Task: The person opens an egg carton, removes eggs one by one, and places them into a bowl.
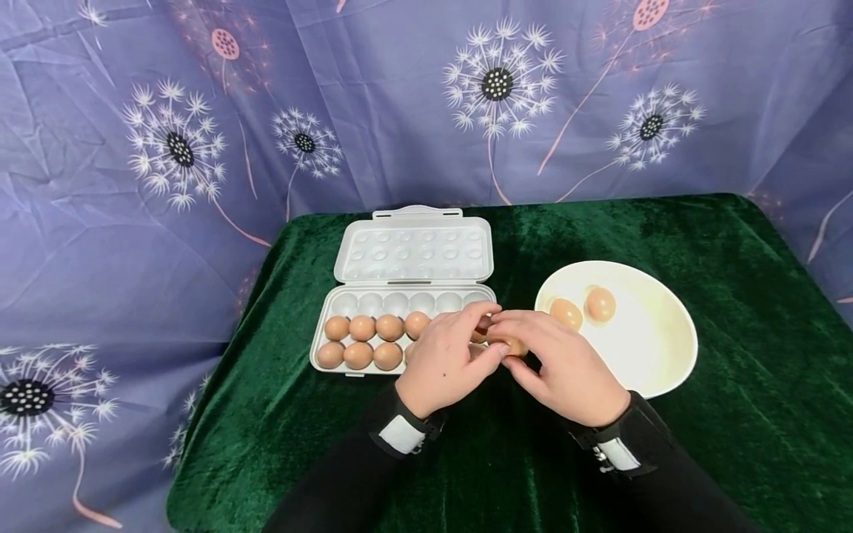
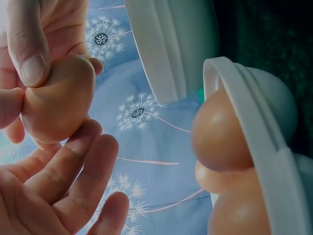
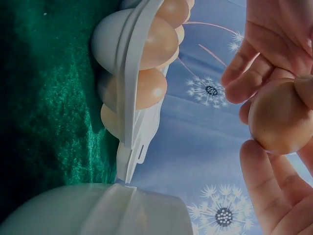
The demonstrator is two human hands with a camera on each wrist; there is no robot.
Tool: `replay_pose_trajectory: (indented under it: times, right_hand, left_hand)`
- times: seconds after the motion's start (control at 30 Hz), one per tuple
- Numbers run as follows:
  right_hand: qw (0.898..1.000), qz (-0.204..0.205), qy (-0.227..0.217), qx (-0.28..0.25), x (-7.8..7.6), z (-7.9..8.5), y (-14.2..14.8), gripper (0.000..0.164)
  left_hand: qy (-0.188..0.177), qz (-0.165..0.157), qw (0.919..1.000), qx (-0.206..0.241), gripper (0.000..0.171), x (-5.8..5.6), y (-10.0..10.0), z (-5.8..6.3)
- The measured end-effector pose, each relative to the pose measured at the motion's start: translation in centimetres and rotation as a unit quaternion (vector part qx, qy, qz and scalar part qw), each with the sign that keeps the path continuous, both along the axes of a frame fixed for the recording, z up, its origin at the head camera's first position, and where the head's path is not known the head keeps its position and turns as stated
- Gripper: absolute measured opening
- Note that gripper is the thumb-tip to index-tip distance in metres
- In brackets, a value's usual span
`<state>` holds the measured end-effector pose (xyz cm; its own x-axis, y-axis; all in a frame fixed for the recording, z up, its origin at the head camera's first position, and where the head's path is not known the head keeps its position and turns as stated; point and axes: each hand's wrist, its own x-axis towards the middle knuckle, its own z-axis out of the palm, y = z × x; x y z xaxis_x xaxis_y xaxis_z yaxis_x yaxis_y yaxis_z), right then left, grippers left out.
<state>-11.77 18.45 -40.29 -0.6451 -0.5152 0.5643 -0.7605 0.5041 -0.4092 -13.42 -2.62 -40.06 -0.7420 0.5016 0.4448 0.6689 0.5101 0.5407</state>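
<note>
Both hands hold one brown egg (image 1: 512,345) between them, just above the right end of the egg carton (image 1: 318,337). My left hand (image 1: 445,355) touches it with thumb and fingers from the left; my right hand (image 1: 573,366) pinches it from the right. In the left wrist view the right thumb presses on the egg (image 2: 61,100). The right wrist view shows the egg (image 3: 281,117) among the fingertips of both hands. Brown eggs (image 1: 358,355) fill the carton's two nearer rows at the left; my left hand hides part of the right side. Cups in the far row are bare.
The carton's white lid (image 1: 413,248) lies open toward the back. Right of the hands stands a white oval bowl (image 1: 656,348) with two brown eggs (image 1: 600,304) in it. Green velvet cloth (image 1: 266,444) covers the table, and a purple dandelion-print curtain (image 1: 400,111) hangs behind.
</note>
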Motion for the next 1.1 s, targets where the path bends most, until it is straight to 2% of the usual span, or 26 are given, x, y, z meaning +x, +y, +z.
replay_pose_trajectory:
  times: [0.17, 0.23, 0.33, 0.5, 0.7, 0.9, 1.1]
  right_hand:
    - [1.000, 0.000, 0.011, -0.001, 0.1, 0.1, 0.1, 0.042]
    - [1.000, 0.002, 0.007, -0.002, 0.1, 0.2, 0.2, 0.043]
    - [1.000, 0.002, -0.004, -0.004, 0.0, 0.3, 0.4, 0.043]
    - [0.999, -0.031, -0.015, -0.003, -0.2, 0.4, 1.4, 0.040]
    - [0.997, -0.068, -0.038, -0.004, -0.1, 0.7, 2.8, 0.039]
    - [0.995, -0.084, -0.056, -0.002, 0.0, 0.3, 3.6, 0.037]
    - [0.994, -0.089, -0.061, -0.006, 0.1, -0.1, 4.0, 0.036]
  left_hand:
    - [-0.051, -0.029, 0.9981, 0.020, 0.039, -0.2, 0.2, 0.4]
    - [-0.061, -0.034, 0.9974, 0.016, 0.039, -0.3, 0.3, 0.6]
    - [-0.056, -0.029, 0.9980, 0.002, 0.039, -0.6, 0.2, 0.8]
    - [-0.017, 0.005, 0.9992, -0.036, 0.036, -1.4, -0.2, 0.9]
    - [-0.036, 0.063, 0.9938, -0.084, 0.033, -2.9, -0.8, 0.6]
    - [-0.030, 0.091, 0.9863, -0.134, 0.034, -4.1, -0.8, 0.0]
    - [-0.030, 0.098, 0.9805, -0.168, 0.033, -4.7, -0.4, -0.1]
